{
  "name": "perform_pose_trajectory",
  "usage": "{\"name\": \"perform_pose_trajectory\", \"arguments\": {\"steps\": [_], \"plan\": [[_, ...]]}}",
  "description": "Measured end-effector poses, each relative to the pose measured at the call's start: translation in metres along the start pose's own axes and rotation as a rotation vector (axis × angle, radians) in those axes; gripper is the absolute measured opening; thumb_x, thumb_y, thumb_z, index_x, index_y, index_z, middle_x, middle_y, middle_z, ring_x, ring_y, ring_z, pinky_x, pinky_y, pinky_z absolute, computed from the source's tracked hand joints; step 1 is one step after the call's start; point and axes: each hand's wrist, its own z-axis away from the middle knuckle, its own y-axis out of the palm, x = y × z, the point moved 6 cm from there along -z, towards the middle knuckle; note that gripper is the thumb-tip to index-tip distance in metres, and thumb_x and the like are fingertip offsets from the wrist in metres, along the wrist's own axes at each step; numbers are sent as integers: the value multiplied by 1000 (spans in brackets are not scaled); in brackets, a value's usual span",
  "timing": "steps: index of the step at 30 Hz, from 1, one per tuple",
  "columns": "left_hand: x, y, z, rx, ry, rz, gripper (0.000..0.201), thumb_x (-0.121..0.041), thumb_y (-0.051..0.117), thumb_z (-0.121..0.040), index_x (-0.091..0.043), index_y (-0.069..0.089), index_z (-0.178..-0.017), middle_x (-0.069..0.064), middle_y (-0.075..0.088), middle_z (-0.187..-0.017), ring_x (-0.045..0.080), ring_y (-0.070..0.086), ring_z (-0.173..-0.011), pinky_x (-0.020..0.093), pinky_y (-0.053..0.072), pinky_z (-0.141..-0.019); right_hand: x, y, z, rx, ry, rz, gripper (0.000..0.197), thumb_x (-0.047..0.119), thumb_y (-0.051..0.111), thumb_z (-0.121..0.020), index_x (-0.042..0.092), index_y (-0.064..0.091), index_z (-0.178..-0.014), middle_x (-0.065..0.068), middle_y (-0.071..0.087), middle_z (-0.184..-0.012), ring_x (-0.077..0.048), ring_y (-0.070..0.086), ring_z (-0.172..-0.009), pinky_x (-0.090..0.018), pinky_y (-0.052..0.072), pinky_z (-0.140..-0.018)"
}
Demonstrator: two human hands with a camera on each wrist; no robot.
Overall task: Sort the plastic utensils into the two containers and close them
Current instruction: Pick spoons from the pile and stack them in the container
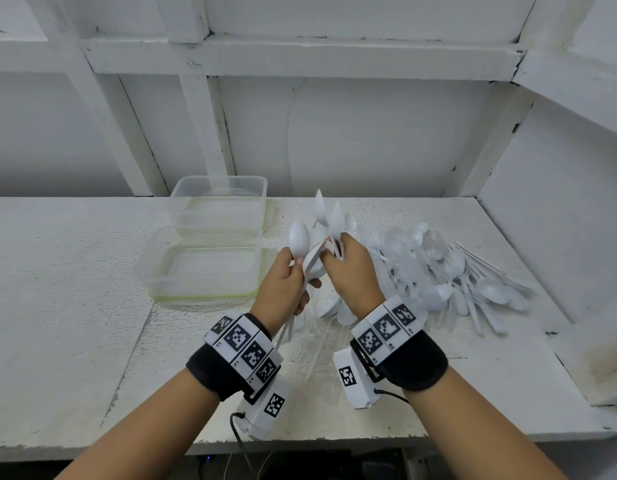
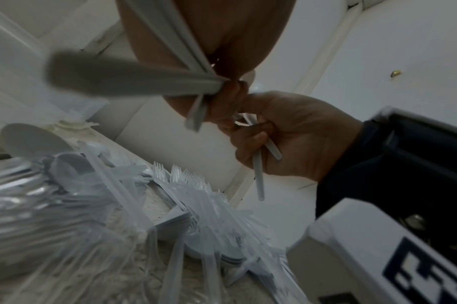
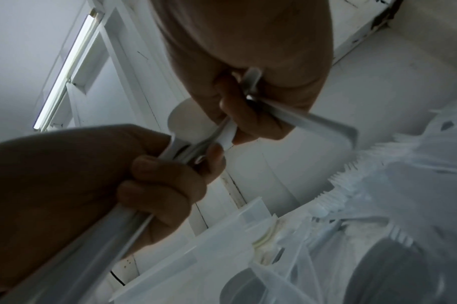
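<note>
white spoons [image 1: 473, 282] heaped beside empty containers [image 1: 210, 251]

Spoon handles [image 1: 289, 327] vanish inside the left hand [image 1: 283, 285]; clear forks [image 2: 186, 179] in the pile blur together, uncountable; a blurred spoon bowl [image 2: 87, 76] fills the left-wrist foreground

Both hands raised above white table [image 1: 75, 306], centre of view. Left hand [image 1: 286, 282] curled round white spoons [image 1: 297, 239], bowls up, handles trailing below wrist. Right hand [image 1: 352, 271] at 3 o'clock of left, touching it, gripping more spoons [image 1: 329, 213] with bowls toward 12 o'clock. Pile of loose utensils [image 1: 456, 271] on table, 3 o'clock of hands: white spoons, clear forks. Two clear containers at 10 o'clock of hands, lids off: near container [image 1: 154, 282], green-edged; far container [image 1: 182, 192] just behind, touching. Marker bands on both wrists.
</note>
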Motion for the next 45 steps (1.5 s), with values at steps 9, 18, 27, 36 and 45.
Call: {"name": "perform_pose_trajectory", "arguments": {"steps": [9,18,27,36,45], "plan": [[10,-2,-4,27,-126,87,22,-23,39,-98,-9,50,-112,4,46,-64,10,32,-38,20,25,-40,3,3,4,90,-17,-48,8,22,52,-93,28,53,-99,16,54,-83,-1,48,-66,-13,33,-51],[0,-2,-2,-4,-46,13,22,-19,30,-100,-5,47,-103,8,51,-67,14,39,-45,24,33,-42,-8,1,0,-26,33,-83,21,23,61,-88,18,42,-96,8,51,-79,-7,50,-67,-21,38,-54],[2,-3,-4,0,-74,28,24,-21,30,-101,-3,47,-103,8,50,-66,13,37,-41,23,29,-42,-5,4,3,94,5,-146,20,25,60,-89,25,51,-107,13,57,-88,-3,52,-73,-14,37,-50],[-4,-2,-1,10,8,-8,25,-22,33,-101,-3,48,-105,10,54,-70,14,41,-42,24,33,-42,-21,0,-1,11,96,-101,24,28,60,-89,18,48,-107,12,50,-81,-4,49,-69,-20,37,-57],[-4,-34,-11,-133,-11,-41,28,-39,30,-100,-24,54,-103,3,59,-73,6,42,-52,23,33,-54,-6,-36,-3,-65,34,-166,6,22,56,-93,21,51,-88,4,42,-65,-6,38,-51,-16,35,-41]]}}
